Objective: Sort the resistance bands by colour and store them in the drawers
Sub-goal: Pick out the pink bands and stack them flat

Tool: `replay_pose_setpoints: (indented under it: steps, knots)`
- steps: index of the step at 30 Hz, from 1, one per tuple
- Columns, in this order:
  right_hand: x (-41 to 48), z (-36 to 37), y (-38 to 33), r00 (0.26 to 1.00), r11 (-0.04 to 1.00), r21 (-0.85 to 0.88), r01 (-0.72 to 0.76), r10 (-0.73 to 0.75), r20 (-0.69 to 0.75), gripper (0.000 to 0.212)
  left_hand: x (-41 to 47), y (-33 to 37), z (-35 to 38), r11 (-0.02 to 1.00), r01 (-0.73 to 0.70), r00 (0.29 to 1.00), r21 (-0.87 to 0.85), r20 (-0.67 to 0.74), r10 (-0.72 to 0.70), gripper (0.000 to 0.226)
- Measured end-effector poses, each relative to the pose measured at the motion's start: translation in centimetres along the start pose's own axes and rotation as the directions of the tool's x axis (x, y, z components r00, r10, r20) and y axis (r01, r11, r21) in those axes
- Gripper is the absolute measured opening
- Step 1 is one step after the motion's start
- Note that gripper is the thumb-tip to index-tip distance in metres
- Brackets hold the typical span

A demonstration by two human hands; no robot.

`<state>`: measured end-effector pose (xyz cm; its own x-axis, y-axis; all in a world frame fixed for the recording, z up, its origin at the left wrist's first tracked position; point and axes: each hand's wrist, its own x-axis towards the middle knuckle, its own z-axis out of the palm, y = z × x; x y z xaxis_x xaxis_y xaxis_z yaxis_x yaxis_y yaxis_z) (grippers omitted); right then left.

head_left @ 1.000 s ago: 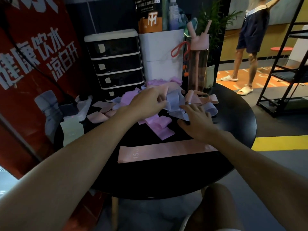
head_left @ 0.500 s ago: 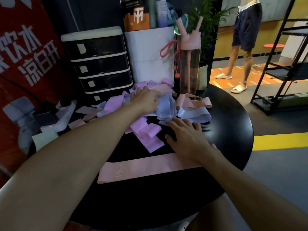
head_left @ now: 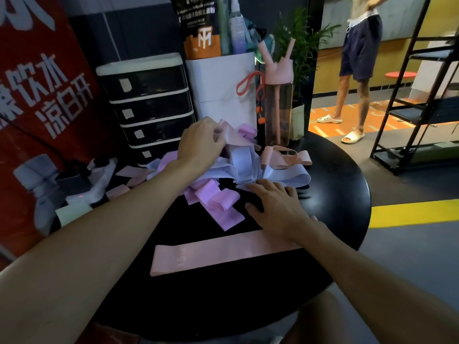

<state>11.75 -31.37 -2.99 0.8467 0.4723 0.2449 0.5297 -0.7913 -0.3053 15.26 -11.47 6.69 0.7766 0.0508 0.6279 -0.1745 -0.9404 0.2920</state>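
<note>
The left hand (head_left: 201,145) grips a pale pink band (head_left: 236,137) at the back of the tangled heap, its fingers (head_left: 216,135) curled round the fabric; the right hand (head_left: 275,207) lies flat, straight and spread, pressing the near edge of the pale blue bands (head_left: 285,176) onto the black surface (head_left: 335,194); that division looks sound: pin the heap down while the pink one is drawn up and out slowly, so the purple bands (head_left: 218,199) looped beneath it do not follow; pull away from the pink water bottle (head_left: 277,105) just behind the heap, which looks easy to tip; then lay it on the flat pink band (head_left: 211,254) in front; the drawer unit (head_left: 149,105) at the back left has every drawer closed, so storing is not yet begun.
</note>
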Motion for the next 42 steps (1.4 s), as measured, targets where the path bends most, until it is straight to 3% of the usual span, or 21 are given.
replay_pose_setpoints:
  steps: [6, 9, 13, 16, 18, 21, 27, 33, 37, 40, 42]
  knots:
    - [0.0, -2.0, -0.7, 0.993, 0.995, 0.096, -0.035, 0.046, -0.109, 0.043, -0.6, 0.8, -4.6, 0.982, -0.139, 0.969, -0.126, -0.220, 0.109, 0.018]
    - [1.1, -3.9, -1.9, 0.982, 0.969, 0.248, -0.013, 0.058, -0.177, 0.041, -1.1, 1.7, -6.6, 0.960, -0.217, 0.939, -0.178, -0.308, 0.155, 0.020]
    - [2.5, -7.0, -4.6, 0.959, 0.871, 0.482, 0.095, 0.049, -0.279, 0.045, -2.1, 2.8, -9.1, 0.922, -0.292, 0.917, -0.253, -0.347, 0.195, 0.019]
    - [3.0, -8.5, -6.7, 0.956, 0.835, 0.529, 0.156, 0.008, -0.294, 0.052, -3.2, 3.4, -10.6, 0.902, -0.324, 0.912, -0.286, -0.348, 0.218, 0.018]
    - [3.2, -9.2, -7.7, 0.955, 0.816, 0.550, 0.176, -0.007, -0.295, 0.045, -3.8, 3.6, -11.6, 0.895, -0.312, 0.918, -0.319, -0.344, 0.197, 0.021]
    - [2.7, -10.1, -9.1, 0.952, 0.767, 0.606, 0.212, -0.022, -0.306, 0.017, -4.5, 3.5, -12.9, 0.892, -0.242, 0.937, -0.382, -0.330, 0.112, 0.024]
    - [1.6, -10.7, -10.8, 0.972, 0.705, 0.688, 0.170, -0.005, -0.234, 0.024, -5.8, 3.0, -14.9, 0.863, -0.083, 0.966, -0.498, -0.252, -0.052, 0.022]
    - [0.8, -10.8, -11.0, 0.990, 0.572, 0.809, 0.135, -0.054, -0.127, 0.021, -6.2, 2.5, -16.0, 0.756, 0.016, 0.958, -0.655, -0.207, -0.200, 0.014]
    - [0.8, -11.7, -11.3, 0.993, 0.461, 0.880, 0.119, -0.059, -0.103, 0.020, -6.6, 3.0, -16.2, 0.772, -0.007, 0.984, -0.636, -0.140, -0.107, 0.017]
    - [0.9, -12.6, -12.0, 0.988, 0.521, 0.840, 0.154, -0.077, -0.134, 0.017, -6.8, 3.6, -16.0, 0.766, -0.043, 0.990, -0.642, -0.129, -0.052, 0.022]
    - [0.9, -13.1, -12.4, 0.982, 0.575, 0.798, 0.180, -0.055, -0.182, 0.010, -7.2, 4.0, -15.5, 0.731, -0.004, 0.987, -0.682, -0.118, -0.105, 0.027]
